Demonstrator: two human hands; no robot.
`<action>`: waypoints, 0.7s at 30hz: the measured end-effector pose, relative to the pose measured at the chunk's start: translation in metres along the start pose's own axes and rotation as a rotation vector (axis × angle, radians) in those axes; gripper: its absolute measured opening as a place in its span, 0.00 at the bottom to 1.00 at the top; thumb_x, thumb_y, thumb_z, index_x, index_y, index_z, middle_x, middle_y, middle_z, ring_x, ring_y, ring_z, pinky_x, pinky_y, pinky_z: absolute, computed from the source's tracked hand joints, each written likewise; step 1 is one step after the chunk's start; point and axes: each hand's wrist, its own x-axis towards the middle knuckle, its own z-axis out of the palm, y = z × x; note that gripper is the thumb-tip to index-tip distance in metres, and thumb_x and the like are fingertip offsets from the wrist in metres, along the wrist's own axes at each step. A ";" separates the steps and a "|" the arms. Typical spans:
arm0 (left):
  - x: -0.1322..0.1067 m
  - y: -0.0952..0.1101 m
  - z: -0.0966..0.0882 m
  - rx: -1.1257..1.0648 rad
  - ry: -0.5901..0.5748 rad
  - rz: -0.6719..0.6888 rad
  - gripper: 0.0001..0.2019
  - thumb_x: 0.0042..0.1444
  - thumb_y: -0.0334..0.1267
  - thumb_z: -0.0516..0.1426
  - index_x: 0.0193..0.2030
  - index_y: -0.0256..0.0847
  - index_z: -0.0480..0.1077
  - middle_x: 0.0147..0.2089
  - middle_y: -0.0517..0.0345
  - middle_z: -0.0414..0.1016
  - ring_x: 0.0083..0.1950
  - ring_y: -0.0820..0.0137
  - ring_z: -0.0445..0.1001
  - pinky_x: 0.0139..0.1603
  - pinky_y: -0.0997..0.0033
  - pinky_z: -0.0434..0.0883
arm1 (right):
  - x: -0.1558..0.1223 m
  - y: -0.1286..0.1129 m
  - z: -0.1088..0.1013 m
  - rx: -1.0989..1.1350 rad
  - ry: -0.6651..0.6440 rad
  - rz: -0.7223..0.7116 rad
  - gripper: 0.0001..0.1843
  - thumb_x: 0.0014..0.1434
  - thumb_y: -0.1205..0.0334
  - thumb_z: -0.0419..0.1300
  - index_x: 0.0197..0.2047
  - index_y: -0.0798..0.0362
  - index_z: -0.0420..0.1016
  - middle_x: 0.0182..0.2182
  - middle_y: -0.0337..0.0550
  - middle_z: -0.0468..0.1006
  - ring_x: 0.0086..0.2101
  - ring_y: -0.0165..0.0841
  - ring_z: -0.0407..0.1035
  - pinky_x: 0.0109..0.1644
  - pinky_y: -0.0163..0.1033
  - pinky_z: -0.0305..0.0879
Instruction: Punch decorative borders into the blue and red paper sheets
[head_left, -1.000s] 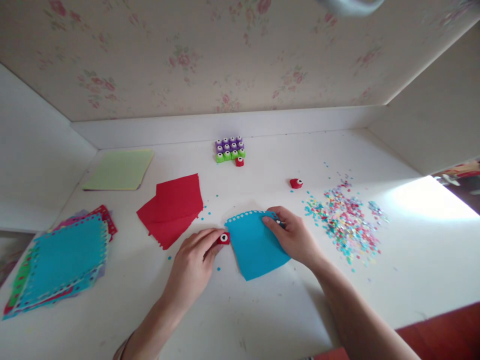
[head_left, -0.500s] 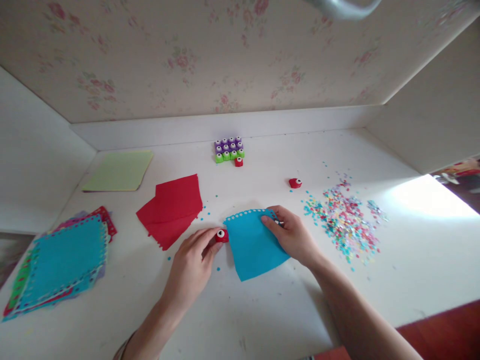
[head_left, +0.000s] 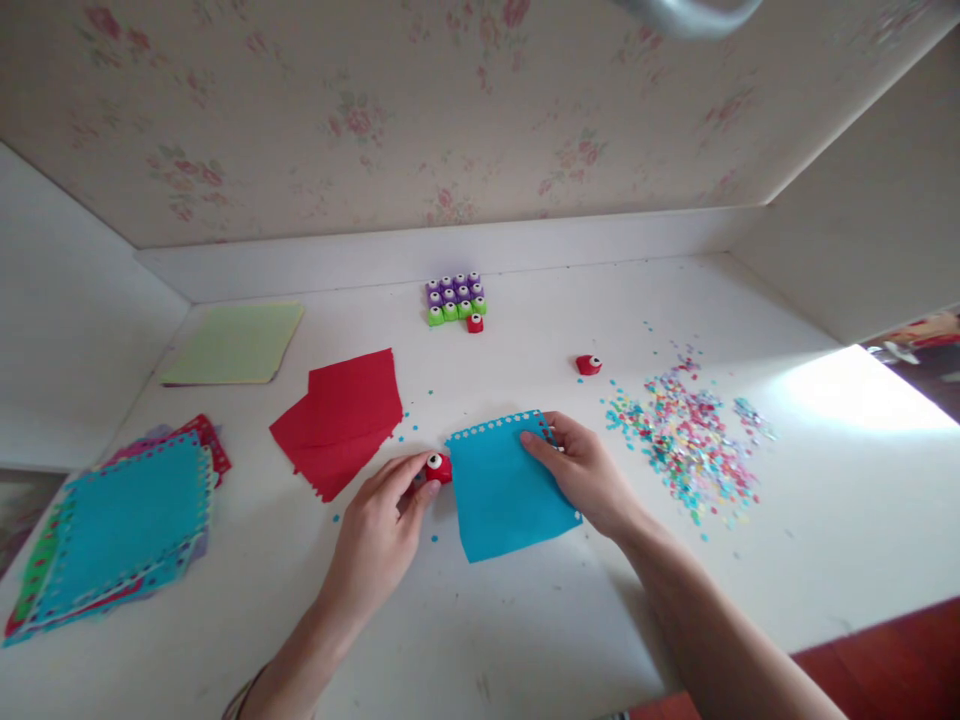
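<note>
Between the thumb and fingers of my left hand (head_left: 382,515) is a small red craft punch (head_left: 439,468) with a white and black button on top. The punch sits at the left edge of a blue paper sheet (head_left: 510,490). My right hand (head_left: 585,465) pinches the sheet by its upper right side, thumb on top and fingers beneath. A row of small punched holes runs along the sheet's top edge, and one shows at its lower right corner. My right fingers cover part of the right edge.
Left lie red paper sheets (head_left: 345,420), a pale green stack (head_left: 232,345) and a pile of punched colored sheets (head_left: 135,520). Purple and green punches (head_left: 456,297) stand at the back with a red one (head_left: 475,323). Another red punch (head_left: 589,365) lies near scattered confetti (head_left: 690,430).
The blue sheet has turned slightly, its lower right corner now showing from under my right hand. The red punch has shifted slightly left in my left hand.
</note>
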 end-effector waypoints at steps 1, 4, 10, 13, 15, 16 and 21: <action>0.000 0.000 0.000 -0.005 0.000 -0.005 0.15 0.63 0.41 0.55 0.55 0.45 0.70 0.53 0.52 0.77 0.53 0.62 0.76 0.52 0.63 0.75 | 0.001 0.001 0.000 -0.022 0.012 -0.004 0.19 0.59 0.44 0.59 0.46 0.49 0.72 0.38 0.44 0.80 0.34 0.38 0.76 0.33 0.41 0.73; 0.001 0.001 -0.001 -0.012 -0.007 -0.011 0.14 0.64 0.41 0.55 0.55 0.45 0.71 0.53 0.53 0.77 0.53 0.62 0.75 0.52 0.63 0.74 | 0.002 0.004 -0.001 -0.097 0.045 -0.024 0.19 0.59 0.44 0.58 0.46 0.49 0.72 0.38 0.44 0.81 0.32 0.37 0.75 0.33 0.41 0.72; 0.001 0.001 0.000 -0.026 -0.007 -0.001 0.14 0.64 0.40 0.55 0.55 0.45 0.70 0.53 0.53 0.76 0.53 0.64 0.75 0.53 0.64 0.73 | 0.000 0.002 0.000 -0.091 0.037 -0.025 0.17 0.60 0.46 0.58 0.45 0.49 0.72 0.38 0.44 0.81 0.34 0.38 0.76 0.34 0.41 0.73; 0.001 0.002 0.000 -0.038 -0.015 -0.002 0.14 0.64 0.40 0.55 0.55 0.46 0.70 0.54 0.54 0.76 0.54 0.65 0.74 0.52 0.65 0.73 | -0.002 0.000 0.001 -0.014 0.000 0.018 0.18 0.59 0.46 0.59 0.45 0.49 0.72 0.38 0.44 0.81 0.34 0.39 0.76 0.33 0.42 0.73; 0.000 0.002 0.000 -0.047 -0.027 -0.009 0.14 0.64 0.40 0.55 0.55 0.46 0.70 0.54 0.54 0.75 0.54 0.65 0.74 0.52 0.65 0.74 | -0.003 -0.001 0.000 0.030 -0.048 0.048 0.18 0.58 0.47 0.61 0.44 0.50 0.72 0.38 0.45 0.81 0.35 0.40 0.76 0.35 0.43 0.74; 0.000 0.002 0.000 -0.050 -0.031 -0.011 0.14 0.64 0.40 0.55 0.55 0.46 0.70 0.54 0.54 0.75 0.54 0.64 0.74 0.52 0.65 0.74 | -0.004 -0.002 0.000 0.052 -0.085 0.064 0.18 0.57 0.48 0.63 0.44 0.50 0.72 0.38 0.45 0.81 0.36 0.40 0.77 0.37 0.44 0.74; 0.001 0.003 -0.001 -0.066 -0.045 0.020 0.13 0.64 0.39 0.55 0.55 0.47 0.70 0.53 0.53 0.75 0.54 0.63 0.74 0.54 0.62 0.73 | -0.007 -0.004 -0.001 0.203 -0.260 0.147 0.19 0.53 0.53 0.67 0.46 0.51 0.74 0.41 0.46 0.82 0.39 0.41 0.77 0.46 0.48 0.74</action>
